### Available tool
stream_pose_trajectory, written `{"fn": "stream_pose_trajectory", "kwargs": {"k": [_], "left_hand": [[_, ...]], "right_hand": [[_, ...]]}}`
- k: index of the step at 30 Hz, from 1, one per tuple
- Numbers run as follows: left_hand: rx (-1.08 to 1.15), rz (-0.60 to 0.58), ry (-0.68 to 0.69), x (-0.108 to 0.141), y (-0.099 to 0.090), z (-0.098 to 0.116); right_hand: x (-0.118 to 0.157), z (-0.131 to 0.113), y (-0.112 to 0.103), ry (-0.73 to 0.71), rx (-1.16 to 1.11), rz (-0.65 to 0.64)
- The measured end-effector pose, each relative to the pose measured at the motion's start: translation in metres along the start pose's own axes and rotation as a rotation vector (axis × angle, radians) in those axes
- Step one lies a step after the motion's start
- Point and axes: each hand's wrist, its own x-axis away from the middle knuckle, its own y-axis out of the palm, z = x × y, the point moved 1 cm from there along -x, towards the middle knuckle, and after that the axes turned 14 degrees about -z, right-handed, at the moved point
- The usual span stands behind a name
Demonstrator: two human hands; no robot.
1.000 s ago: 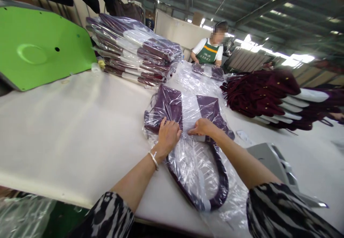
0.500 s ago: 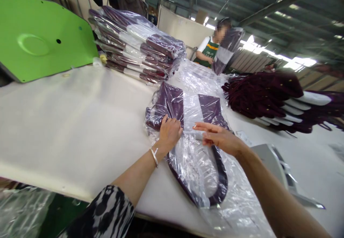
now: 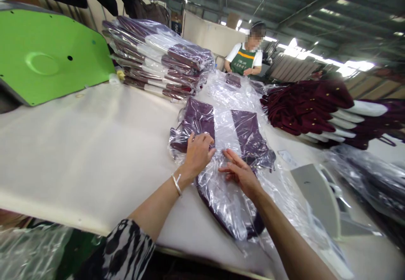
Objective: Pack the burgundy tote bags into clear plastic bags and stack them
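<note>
A dark purple handbag (image 3: pixel 248 130) with a white band (image 3: pixel 227 130) round its middle lies flat in a clear plastic bag (image 3: pixel 221 191). Its strap (image 3: pixel 211 206) loops toward me under the film. My left hand (image 3: pixel 199 152) rests palm down on the wrapped handbag, left of the band, fingers bent and a little apart. Just to the right, my right hand (image 3: pixel 239 173) is over the film at the band's lower end, its fingers stretched and spread. Whether the fingertips press on the film is hard to tell.
Wrapped handbags are stacked (image 3: pixel 164 56) behind, near a green panel (image 3: pixel 53 56). Unwrapped maroon bags (image 3: pixel 310 107) are piled to the right, above a grey board (image 3: pixel 316 200) and a plastic-covered bundle (image 3: pixel 370 183). A co-worker (image 3: pixel 243 60) stands across the white table (image 3: pixel 79 153).
My right hand has moved left and slightly down, closer to my left hand, which stays on the handbag. The co-worker has lowered a wrapped bag to the table. A plastic-covered bundle appears at right.
</note>
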Motion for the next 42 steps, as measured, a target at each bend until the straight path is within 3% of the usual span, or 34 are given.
{"fn": "stream_pose_trajectory", "kwargs": {"k": [2, 4, 6, 11, 25, 28, 33, 36, 39, 42], "left_hand": [[-0.066, -0.044, 0.149, 0.001, -0.006, 0.005], [-0.171, -0.182, 0.321, 0.002, -0.004, 0.009], [-0.261, -0.3, 0.402, 0.002, 0.003, 0.012], [-0.309, -0.335, 0.369, 0.003, 0.017, 0.01], [-0.275, -0.35, 0.322, 0.002, 0.02, 0.011], [-0.294, -0.364, 0.306, 0.001, 0.017, 0.014], [-0.298, -0.368, 0.302, 0.001, 0.017, 0.015], [-0.299, -0.36, 0.308, 0.002, 0.018, 0.013], [-0.297, -0.363, 0.316, 0.003, 0.018, 0.013], [-0.296, -0.361, 0.308, 0.003, 0.016, 0.014]], "right_hand": [[0.0, 0.001, -0.001, -0.002, -0.003, -0.009], [-0.001, 0.002, -0.001, -0.005, -0.004, -0.019], [-0.001, 0.003, -0.001, -0.007, 0.005, -0.023], [-0.002, 0.004, 0.001, -0.026, 0.092, -0.013], [-0.005, 0.007, 0.002, -0.008, 0.243, 0.005], [-0.007, 0.007, -0.001, -0.013, 0.523, 0.028], [-0.004, -0.013, -0.025, -0.058, 1.434, 0.141], [-0.001, -0.033, -0.041, -0.084, 1.799, 0.058], [-0.002, -0.052, -0.054, -0.2, 1.961, -0.098], [-0.007, -0.073, -0.074, -0.261, 1.963, -0.225]]}}
